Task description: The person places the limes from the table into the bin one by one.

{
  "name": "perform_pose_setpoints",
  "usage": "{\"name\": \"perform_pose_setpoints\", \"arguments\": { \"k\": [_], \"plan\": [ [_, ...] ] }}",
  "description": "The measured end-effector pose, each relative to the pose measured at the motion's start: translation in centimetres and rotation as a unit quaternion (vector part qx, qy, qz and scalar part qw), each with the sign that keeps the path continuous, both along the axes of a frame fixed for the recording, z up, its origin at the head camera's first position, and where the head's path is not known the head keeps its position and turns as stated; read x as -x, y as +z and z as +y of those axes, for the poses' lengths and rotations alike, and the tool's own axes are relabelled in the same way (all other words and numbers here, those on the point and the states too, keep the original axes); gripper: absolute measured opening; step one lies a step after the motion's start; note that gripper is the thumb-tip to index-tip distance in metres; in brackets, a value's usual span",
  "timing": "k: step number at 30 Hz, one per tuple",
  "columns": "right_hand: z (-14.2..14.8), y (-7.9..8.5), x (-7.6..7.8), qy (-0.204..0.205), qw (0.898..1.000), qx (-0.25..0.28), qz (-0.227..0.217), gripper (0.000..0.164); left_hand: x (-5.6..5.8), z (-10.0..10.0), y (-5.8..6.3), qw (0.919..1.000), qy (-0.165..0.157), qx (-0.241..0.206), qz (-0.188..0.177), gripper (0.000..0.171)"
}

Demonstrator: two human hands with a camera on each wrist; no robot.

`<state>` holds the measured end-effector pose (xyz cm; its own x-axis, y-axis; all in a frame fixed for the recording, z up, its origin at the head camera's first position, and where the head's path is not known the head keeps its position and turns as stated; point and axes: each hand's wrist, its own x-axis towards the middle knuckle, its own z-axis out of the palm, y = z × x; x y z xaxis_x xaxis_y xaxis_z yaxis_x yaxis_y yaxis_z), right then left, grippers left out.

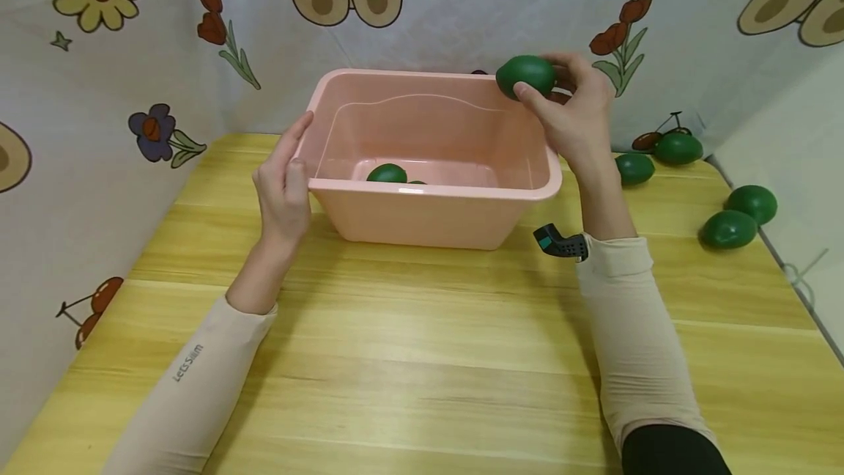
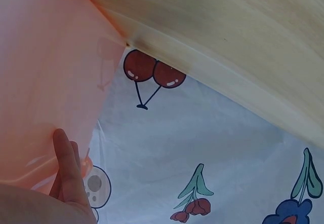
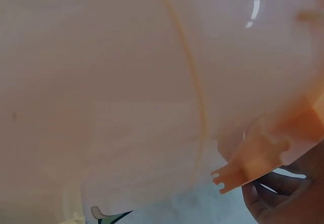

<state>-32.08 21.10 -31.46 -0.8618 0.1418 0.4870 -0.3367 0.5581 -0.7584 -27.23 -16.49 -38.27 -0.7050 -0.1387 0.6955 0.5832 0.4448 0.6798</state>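
A pink plastic basin stands upright on the table. One green lime lies inside it, with a sliver of another beside it, mostly hidden by the front wall. My left hand rests against the basin's left side; in the left wrist view its fingers lie straight along the outer wall. Over the back right corner of the rim, my right hand pinches a green lime between thumb and fingers. The basin wall fills most of the right wrist view, and the held lime is hidden there.
To the right lie several more limes: a pair near the back cloth, including one lime, and a pair by the table's right edge, including another lime. A printed cloth hangs behind the wooden table.
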Motion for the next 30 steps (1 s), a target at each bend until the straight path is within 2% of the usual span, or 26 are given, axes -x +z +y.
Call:
{"name": "perform_pose_setpoints", "arguments": {
  "k": [7, 17, 20, 24, 30],
  "plan": [
    [0.4, -0.6, -0.2, -0.008, 1.0, 0.012, -0.009, 0.047, -0.2, 0.0, -0.2, 1.0, 0.0, -0.005, -0.003, 0.063],
    [2.3, -1.2, -0.9, -0.021, 0.997, 0.018, -0.066, 0.045, -0.5, -0.3, -0.5, 0.9999, 0.006, 0.008, 0.001, 0.063],
    [3.7, -1.2, -0.9, -0.024, 0.996, 0.014, -0.086, 0.047, -0.4, -0.3, -0.6, 1.0, 0.003, 0.006, 0.001, 0.063],
    [6.5, -1.1, -1.1, -0.03, 0.99, 0.012, -0.136, 0.053, -0.3, -0.2, -0.7, 1.0, 0.0, 0.002, 0.003, 0.063],
    [11.5, -1.0, -2.2, -0.045, 0.981, 0.019, -0.186, 0.057, -0.2, -0.2, -0.2, 0.9999, 0.004, 0.007, 0.009, 0.063]
  ]
}}
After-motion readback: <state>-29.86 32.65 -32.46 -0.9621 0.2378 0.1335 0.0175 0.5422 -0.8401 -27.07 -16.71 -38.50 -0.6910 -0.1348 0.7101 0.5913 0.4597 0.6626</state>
